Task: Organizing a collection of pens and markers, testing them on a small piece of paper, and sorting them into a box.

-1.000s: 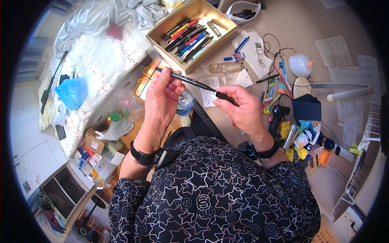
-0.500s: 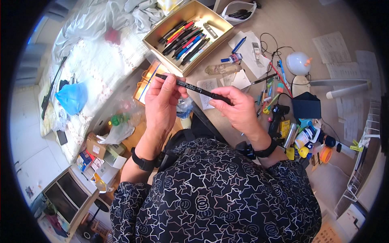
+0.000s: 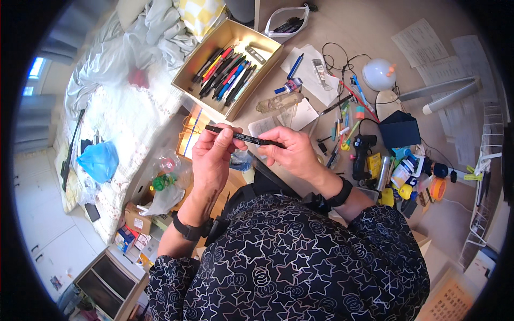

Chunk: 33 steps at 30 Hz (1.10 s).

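Between my two hands is a slim black marker (image 3: 249,139) with pale print on its barrel, held almost level. My left hand (image 3: 213,158) is closed, its thumb and fingers pinching the left part, and a short black end sticks out beyond them. My right hand (image 3: 292,152) pinches the right end, its thumb hidden in part. Just beyond my hands a gold open box (image 3: 201,100) stands at the desk's edge. Inside it lie many pens and markers (image 3: 227,75), black, red, yellow and blue, and a grey flat item (image 3: 255,54).
A white pouch (image 3: 289,24) with black pens stands behind the box. To the right lie a blue pen (image 3: 295,67), a small blue bottle (image 3: 289,85), cables, loose pens, a white round lamp-like object (image 3: 379,74), a black handheld device (image 3: 364,157) and bottles. A bed (image 3: 128,109) borders the left.
My right hand has moved left along the marker, bringing my hands closer together. The marker is tilted less. The whole view has shifted, with the box now further left.
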Available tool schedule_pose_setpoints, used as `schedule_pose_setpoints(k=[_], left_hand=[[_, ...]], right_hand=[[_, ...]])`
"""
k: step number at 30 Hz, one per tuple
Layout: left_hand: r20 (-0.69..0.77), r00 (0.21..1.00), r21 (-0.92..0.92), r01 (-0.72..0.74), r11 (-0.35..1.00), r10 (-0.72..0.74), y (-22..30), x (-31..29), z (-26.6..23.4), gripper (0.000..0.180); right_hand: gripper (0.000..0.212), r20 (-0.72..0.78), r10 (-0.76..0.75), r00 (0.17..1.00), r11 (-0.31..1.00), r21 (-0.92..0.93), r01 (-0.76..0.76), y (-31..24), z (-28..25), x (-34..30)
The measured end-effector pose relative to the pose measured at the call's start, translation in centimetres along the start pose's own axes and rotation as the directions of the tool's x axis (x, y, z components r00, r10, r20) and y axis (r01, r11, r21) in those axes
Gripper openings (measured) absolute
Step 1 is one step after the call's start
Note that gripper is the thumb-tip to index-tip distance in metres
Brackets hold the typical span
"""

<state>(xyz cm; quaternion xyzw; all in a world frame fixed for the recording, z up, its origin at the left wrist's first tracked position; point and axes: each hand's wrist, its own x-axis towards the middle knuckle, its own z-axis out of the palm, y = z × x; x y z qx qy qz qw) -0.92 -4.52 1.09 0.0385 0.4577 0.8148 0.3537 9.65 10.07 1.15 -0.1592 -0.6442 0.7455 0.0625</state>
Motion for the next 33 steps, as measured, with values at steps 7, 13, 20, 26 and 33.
schedule_pose_setpoints(k=[7, 13, 20, 26, 33], left_hand=[[0.042, 0.967, 0.524, 0.193, 0.83, -0.251, 2.2, 3.2, -0.5, 0.015], [0.114, 0.967, 0.689, 0.09, 0.719, -0.23, 1.9, 6.9, 1.7, 0.011], [0.208, 0.97, 0.915, -0.238, 0.325, 0.123, 0.0, 19.2, 7.0, 0.022], [0.227, 0.971, 0.972, -0.221, -0.073, 0.073, -1.9, 30.3, 9.0, 0.039], [0.337, 0.933, 0.94, -0.34, 0.003, 0.129, -1.8, 28.8, 8.2, 0.041]], right_hand=[[0.019, -0.046, 0.025, 0.999, 1.0, 0.016, -0.024, 0.8, -3.8, 2.1], [0.026, -0.175, -0.006, 0.985, 0.999, 0.046, 0.014, 0.2, -7.1, 3.4], [0.025, -0.463, 0.111, 0.879, 0.993, 0.084, -0.081, 3.5, -11.6, 2.4], [0.022, -0.586, 0.138, 0.799, 0.989, 0.125, -0.079, 4.5, -14.7, -0.3], [0.021, -0.797, -0.054, 0.601, 0.968, -0.189, -0.164, 7.7, -23.2, -1.7]])
